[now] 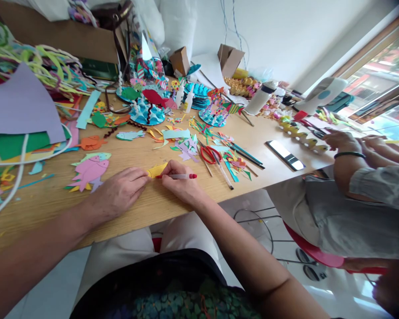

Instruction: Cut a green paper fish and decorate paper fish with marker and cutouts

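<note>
My right hand (184, 184) grips a red pen (182, 176) with a clear barrel, its tip down at a small yellow paper cutout (157, 171). The fingers of my left hand (121, 190) are pressed together on the cutout's left end, pinning it to the table. The cutout shows fine marks on its surface, and my hands cover part of it. To the left lies a stack of fish-shaped paper cutouts (89, 172), pink on top. Red-handled scissors (210, 154) and a second pen (223, 170) rest to the right among paper scraps (237, 161).
Blue bases with paper fish (148, 114) and white glue bottles (189, 99) stand at the back of the wooden table (146, 221). A phone (285, 155) lies to the right. Beside it, a co-worker's hands (344, 141) work near a painted egg-carton strip (301, 135). A white cord crosses the left side.
</note>
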Action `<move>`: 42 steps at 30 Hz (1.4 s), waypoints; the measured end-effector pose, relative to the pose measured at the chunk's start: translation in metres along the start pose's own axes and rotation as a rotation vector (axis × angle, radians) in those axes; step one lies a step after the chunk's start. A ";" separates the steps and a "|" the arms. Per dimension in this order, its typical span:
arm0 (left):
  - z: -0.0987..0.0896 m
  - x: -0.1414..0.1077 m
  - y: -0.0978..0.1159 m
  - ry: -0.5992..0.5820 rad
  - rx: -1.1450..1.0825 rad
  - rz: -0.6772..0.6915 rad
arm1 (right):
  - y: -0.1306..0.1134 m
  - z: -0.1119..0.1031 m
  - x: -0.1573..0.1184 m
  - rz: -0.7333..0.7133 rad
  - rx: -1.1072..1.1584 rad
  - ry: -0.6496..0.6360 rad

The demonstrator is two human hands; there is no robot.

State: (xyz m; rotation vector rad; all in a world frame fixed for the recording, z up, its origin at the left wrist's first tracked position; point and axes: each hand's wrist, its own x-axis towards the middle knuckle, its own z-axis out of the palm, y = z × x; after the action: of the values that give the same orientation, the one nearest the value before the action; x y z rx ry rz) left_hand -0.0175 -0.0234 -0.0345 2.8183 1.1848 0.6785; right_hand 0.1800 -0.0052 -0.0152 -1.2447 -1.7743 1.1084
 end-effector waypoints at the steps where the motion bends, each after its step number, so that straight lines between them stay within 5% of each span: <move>1: 0.000 0.000 0.000 0.004 0.007 0.009 | 0.000 0.000 0.000 -0.003 0.006 -0.001; 42: 0.006 -0.003 -0.006 0.012 0.078 0.095 | 0.002 0.000 0.003 0.011 0.094 -0.002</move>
State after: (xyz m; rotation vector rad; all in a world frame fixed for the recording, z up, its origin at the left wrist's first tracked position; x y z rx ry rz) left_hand -0.0212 -0.0204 -0.0420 2.9563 1.1087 0.6690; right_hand 0.1799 -0.0018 -0.0167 -1.1992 -1.6989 1.1861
